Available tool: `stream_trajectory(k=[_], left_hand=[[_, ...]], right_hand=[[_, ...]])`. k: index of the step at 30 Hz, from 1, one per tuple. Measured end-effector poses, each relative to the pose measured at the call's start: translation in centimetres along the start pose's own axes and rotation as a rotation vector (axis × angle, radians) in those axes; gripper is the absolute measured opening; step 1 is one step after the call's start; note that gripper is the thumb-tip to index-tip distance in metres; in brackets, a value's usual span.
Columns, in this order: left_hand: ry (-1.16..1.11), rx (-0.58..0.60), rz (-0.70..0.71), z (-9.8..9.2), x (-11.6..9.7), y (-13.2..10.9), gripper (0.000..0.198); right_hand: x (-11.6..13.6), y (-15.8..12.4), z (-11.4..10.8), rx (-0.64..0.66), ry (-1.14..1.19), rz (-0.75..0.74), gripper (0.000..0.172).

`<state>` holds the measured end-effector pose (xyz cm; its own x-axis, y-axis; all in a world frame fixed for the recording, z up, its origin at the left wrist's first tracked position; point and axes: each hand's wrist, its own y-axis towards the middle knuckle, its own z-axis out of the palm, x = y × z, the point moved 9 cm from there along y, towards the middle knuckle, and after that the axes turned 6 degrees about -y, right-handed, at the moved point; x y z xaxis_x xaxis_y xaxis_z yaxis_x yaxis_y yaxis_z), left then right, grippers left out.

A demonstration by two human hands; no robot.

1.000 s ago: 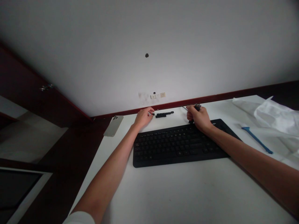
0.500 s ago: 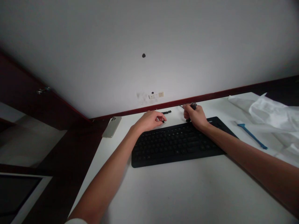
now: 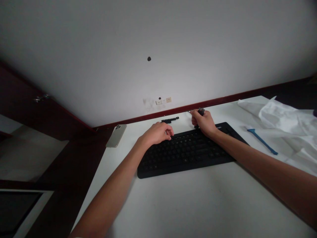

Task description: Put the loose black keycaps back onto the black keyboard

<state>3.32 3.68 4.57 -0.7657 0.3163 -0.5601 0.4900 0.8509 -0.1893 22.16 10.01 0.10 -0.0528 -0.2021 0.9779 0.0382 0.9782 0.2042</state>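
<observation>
Clock = keyboard centre, 12 toward the wall.

Keyboard (image 3: 183, 152): black, lying flat on the white desk (image 3: 173, 205), slightly skewed, right end nearer the wall. Right forearm crosses over its 2 to 4 o'clock part.

Left hand (image 3: 158, 132): at 10, over the keyboard's far-left edge. Fingers loosely curled, thumb side toward 2. Can't tell if anything's pinched in it, fingertips too dark. Contact with the keys also unclear.

Right hand (image 3: 204, 121): between 12 and 1, at the far edge. Closed in a fist around a small dark tool (image 3: 201, 111), held roughly upright; top pokes out above the fist, lower end shows beneath the fingers. Too dark to say what kind of tool.

Small black pieces (image 3: 170, 119): at 11, on the desk just beyond the left hand. Lined up in a short row, longer one in front. Look like loose keys, too small to confirm.

Thin cable (image 3: 189, 111): at 12, by the desk's far edge, just left of the right hand.

Phone (image 3: 116, 136): between 9 and 10, camera side up, near the desk's left edge.

Blue stick (image 3: 262, 141): at 3, flat, apart from the keyboard, wider at its far end. White sheet (image 3: 289, 115): crumpled, between 2 and 3, just beside the stick.

Sockets (image 3: 163, 100): 11, low on the wall (image 3: 210, 49).
</observation>
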Motion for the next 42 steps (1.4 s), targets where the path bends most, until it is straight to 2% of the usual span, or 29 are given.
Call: stream_trajectory(k=[9, 24, 42], left_hand=[[0.064, 0.012, 0.015, 0.8, -0.37, 0.27, 0.015], [0.103, -0.026, 0.052, 0.65, -0.5, 0.19, 0.014], [0.077, -0.018, -0.021, 0.46, -0.45, 0.03, 0.012]], right_hand=[[-0.11, 0.11, -0.13, -0.022, -0.052, -0.006, 0.044], [0.0, 0.15, -0.06, -0.017, -0.063, -0.029, 0.042], [0.41, -0.07, -0.03, -0.017, -0.048, -0.013, 0.042]])
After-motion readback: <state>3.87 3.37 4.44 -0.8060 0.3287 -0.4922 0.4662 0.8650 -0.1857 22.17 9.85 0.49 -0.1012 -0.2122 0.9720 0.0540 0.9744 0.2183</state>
